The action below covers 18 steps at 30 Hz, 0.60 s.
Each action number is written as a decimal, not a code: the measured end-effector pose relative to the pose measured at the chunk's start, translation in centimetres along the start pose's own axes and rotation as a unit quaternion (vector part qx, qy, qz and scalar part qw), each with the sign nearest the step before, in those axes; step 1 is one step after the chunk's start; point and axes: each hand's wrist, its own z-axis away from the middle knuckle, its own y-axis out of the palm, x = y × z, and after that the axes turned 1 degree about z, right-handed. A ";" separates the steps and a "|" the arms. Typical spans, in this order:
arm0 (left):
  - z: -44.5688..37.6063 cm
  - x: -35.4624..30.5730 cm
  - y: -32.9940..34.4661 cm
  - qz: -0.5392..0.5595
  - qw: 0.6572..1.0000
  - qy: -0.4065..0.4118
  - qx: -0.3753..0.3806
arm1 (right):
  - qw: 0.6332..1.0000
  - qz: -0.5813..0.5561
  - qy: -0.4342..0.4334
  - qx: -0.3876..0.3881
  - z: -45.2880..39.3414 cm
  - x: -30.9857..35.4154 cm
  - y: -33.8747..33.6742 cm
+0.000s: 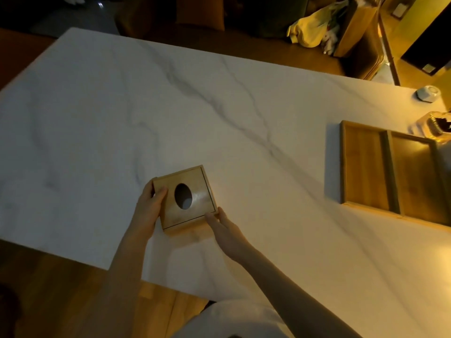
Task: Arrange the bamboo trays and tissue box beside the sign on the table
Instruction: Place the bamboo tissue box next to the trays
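Left hand [149,206] gripped tissue box [185,198] at its left edge; box sat mid-table on marble table [97,106], right hand [225,231] clasping near corner. Far right, two bamboo trays [390,174] side by side, well apart.

Lighting is dim and warm. The source lies at the right: the surface [170,106] reads yellow there and falls to grey-blue at the left. Glare marks the tray [380,174] floor and the box [186,198] top. The background is near black. The picture is soft throughout, and wide-angle distortion bends the surface edges.
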 end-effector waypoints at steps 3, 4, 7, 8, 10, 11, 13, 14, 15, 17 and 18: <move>-0.1 -0.7 0.4 -0.012 1.000 0.017 0.020 | 0.999 -0.040 0.003 -0.034 -0.3 0.1 0.8; -0.1 -0.8 0.7 -0.021 0.999 0.022 0.017 | 0.998 -0.041 0.010 -0.039 -0.4 0.0 0.9; 0.0 -0.6 1.2 -0.050 0.998 0.029 0.009 | 0.998 -0.041 0.020 -0.049 -0.3 -0.5 1.2; 0.0 -0.6 1.2 -0.059 0.998 0.032 0.006 | 0.997 -0.047 0.020 -0.054 -0.3 -0.6 1.3; 0.0 -0.8 1.4 -0.078 0.996 0.044 0.004 | 0.995 -0.060 0.025 -0.071 0.0 -0.5 1.1; 0.1 -0.9 1.8 -0.083 0.995 0.051 0.006 | 0.994 -0.065 0.027 -0.083 0.2 -0.6 0.7; 0.4 -1.2 2.7 -0.094 0.993 0.069 0.011 | 0.991 -0.076 0.017 -0.106 0.7 -0.8 -0.3; 0.6 -1.5 3.2 -0.099 0.992 0.076 0.014 | 0.990 -0.080 0.009 -0.116 1.0 -0.9 -0.8; 0.8 -1.7 3.8 -0.104 0.991 0.085 0.018 | 0.989 -0.080 0.004 -0.127 1.3 -0.9 -1.5; 1.3 -2.4 5.2 -0.110 0.988 0.109 0.026 | 0.986 -0.073 -0.002 -0.153 1.8 -1.1 -2.8; 1.5 -2.7 6.0 -0.113 0.985 0.123 0.029 | 0.983 -0.073 -0.004 -0.167 2.1 -1.2 -3.5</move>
